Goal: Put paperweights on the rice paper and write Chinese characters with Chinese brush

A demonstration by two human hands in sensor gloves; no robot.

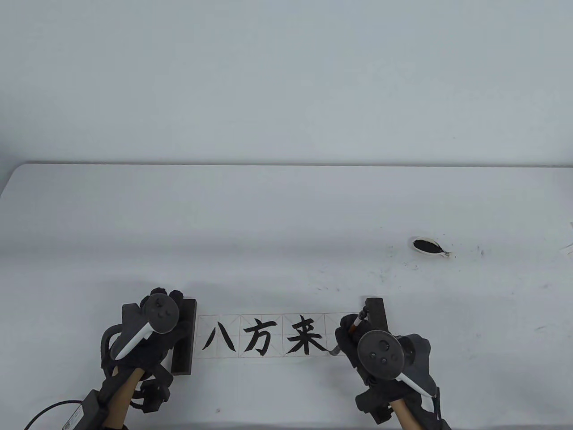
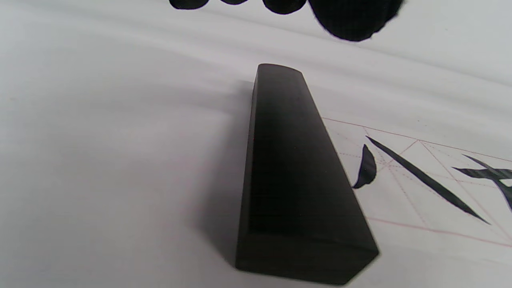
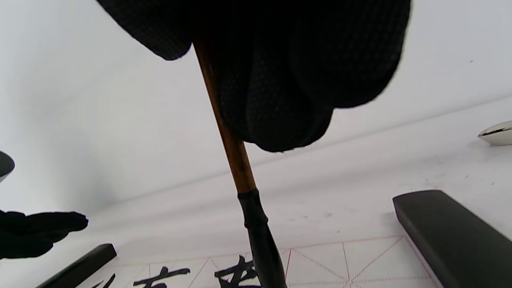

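Rice paper [image 1: 268,340]: gridded strip on the tabletop [image 1: 286,215], lying between the two hands; three inked characters fill the left cells, the right-most cell is blank.
Left paperweight [image 1: 184,336]: dark bar across the strip's left end.
Right paperweight [image 1: 377,311]: dark bar at the strip's right end, partly hidden behind the right hand.
Brush [image 3: 240,168]: brown shaft, black ferrule; tip at the edge of the third character, near the blank cell.
Right hand [image 1: 358,336]: fingers curled round the brush shaft.
Left hand [image 1: 156,331]: over the left paperweight; fingers look relaxed and hold nothing, though contact with the bar cannot be told.
Ink dish [image 1: 429,247]: small white dish of black ink, well apart to the right, splatter around it.
Risk, smear: the glove could drag through wet strokes while working the last cell.
Risk, drip: an overloaded tip may blot the blank cell.
Risk, shift: a nudged right paperweight would free the strip.
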